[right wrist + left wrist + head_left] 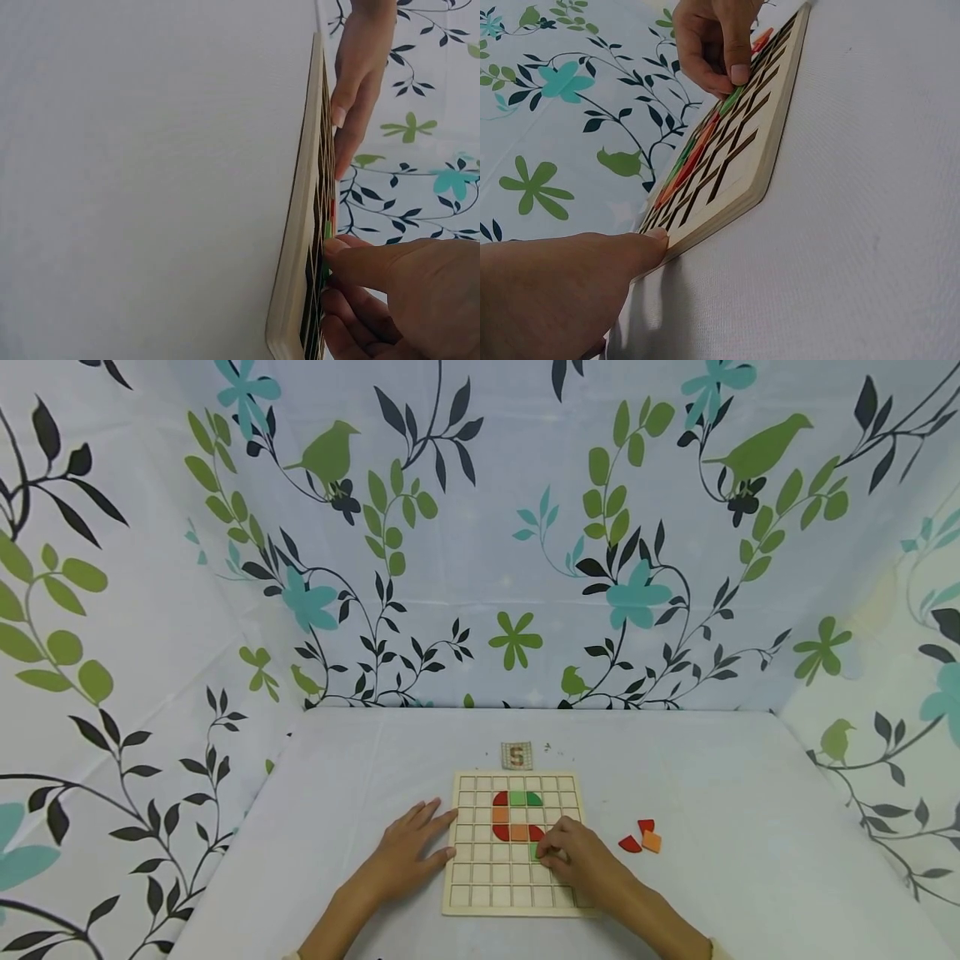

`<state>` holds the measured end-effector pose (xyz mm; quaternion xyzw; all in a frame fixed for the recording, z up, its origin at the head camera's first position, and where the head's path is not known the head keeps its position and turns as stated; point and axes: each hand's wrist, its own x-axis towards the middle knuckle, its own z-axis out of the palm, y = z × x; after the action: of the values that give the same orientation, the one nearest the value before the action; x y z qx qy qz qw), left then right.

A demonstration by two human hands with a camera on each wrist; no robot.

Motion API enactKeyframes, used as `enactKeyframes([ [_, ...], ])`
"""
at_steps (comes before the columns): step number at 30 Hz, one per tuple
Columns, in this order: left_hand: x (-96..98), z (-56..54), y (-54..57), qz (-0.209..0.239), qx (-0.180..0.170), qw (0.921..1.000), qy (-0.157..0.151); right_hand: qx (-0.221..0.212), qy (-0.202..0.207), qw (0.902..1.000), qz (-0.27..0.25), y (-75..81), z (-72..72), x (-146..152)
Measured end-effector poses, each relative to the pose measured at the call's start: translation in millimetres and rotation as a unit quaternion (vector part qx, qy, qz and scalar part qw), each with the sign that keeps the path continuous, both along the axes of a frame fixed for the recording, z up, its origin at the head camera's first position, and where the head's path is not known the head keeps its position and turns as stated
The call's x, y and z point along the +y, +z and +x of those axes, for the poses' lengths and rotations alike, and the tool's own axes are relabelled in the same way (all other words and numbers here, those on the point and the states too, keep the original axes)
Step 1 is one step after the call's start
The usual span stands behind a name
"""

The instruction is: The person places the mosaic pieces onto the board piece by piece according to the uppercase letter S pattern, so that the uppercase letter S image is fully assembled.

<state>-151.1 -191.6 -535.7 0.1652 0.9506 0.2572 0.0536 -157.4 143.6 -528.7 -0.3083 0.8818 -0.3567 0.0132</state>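
A wooden grid board (480, 896) lies on the white table. My right hand (581, 860) pinches a light green tile (731, 101) between thumb and index finger, low over a cell in the board's middle right. Its fingers cover part of that tile. At the board's left edge rests my left hand (408, 852), fingers spread and thumb on the rim. Cells above hold a red quarter-round tile (501, 798), a light green square (517, 798), a dark green quarter-round (533, 798), orange squares (500, 815) and more red quarter-rounds (500, 832).
Right of the board lie two loose red quarter-round tiles (630, 844) and an orange square tile (652, 842). A small patterned square with an S (517, 756) sits just behind the board. Printed cloth (465, 610) hangs around the table's back and sides.
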Motion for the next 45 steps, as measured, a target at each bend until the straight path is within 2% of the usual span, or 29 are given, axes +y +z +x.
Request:
enactKeyframes([
  [3, -0.3, -0.6, -0.3, 0.001, 0.001, 1.0000, -0.001, 0.008, -0.004, 1.0000, 0.002, 0.4, 0.1, -0.7],
  [8, -0.5, -1.3, -1.4, 0.000, 0.003, 1.0000, -0.003, -0.005, -0.018, 0.9996, 0.021, 3.6, 0.9, -1.0],
  [10, -0.5, -1.3, -2.1, 0.000, 0.004, 1.0000, -0.003, -0.012, -0.033, 0.9987, 0.038, 5.2, 1.4, 0.9],
  [14, 0.0, -0.4, -1.7, -0.002, 0.006, 1.0000, -0.003, -0.037, -0.089, 0.9936, 0.059, 11.2, 0.0, 9.4],
  [17, 0.2, -0.7, -1.1, -0.003, 0.007, 1.0000, -0.004, -0.058, -0.137, 0.9873, 0.055, 17.3, -2.2, 22.5],
  [19, 0.0, -1.2, -1.3, -0.005, 0.008, 0.9999, -0.004, -0.056, -0.161, 0.9835, 0.060, 21.1, -3.5, 34.6],
  [24, -0.6, -1.4, -2.9, -0.004, 0.009, 1.0000, -0.001, -0.034, -0.191, 0.9770, 0.089, 28.2, -7.1, 70.5],
  [28, -1.3, -1.3, -4.4, -0.002, 0.004, 1.0000, -0.002, -0.047, -0.215, 0.9690, 0.113, 32.3, -5.8, 95.0],
  [33, -1.3, -0.5, -4.3, -0.002, 0.005, 1.0000, -0.002, -0.072, -0.218, 0.9655, 0.123, 25.5, -2.5, 112.7],
  [39, -0.3, -0.8, -4.0, -0.001, 0.006, 1.0000, -0.001, -0.077, -0.222, 0.9652, 0.115, 15.3, -1.4, 119.3],
  [45, 0.1, -1.0, -3.5, -0.001, 0.004, 1.0000, 0.000, -0.074, -0.196, 0.9693, 0.128, 17.4, -1.1, 123.9],
])
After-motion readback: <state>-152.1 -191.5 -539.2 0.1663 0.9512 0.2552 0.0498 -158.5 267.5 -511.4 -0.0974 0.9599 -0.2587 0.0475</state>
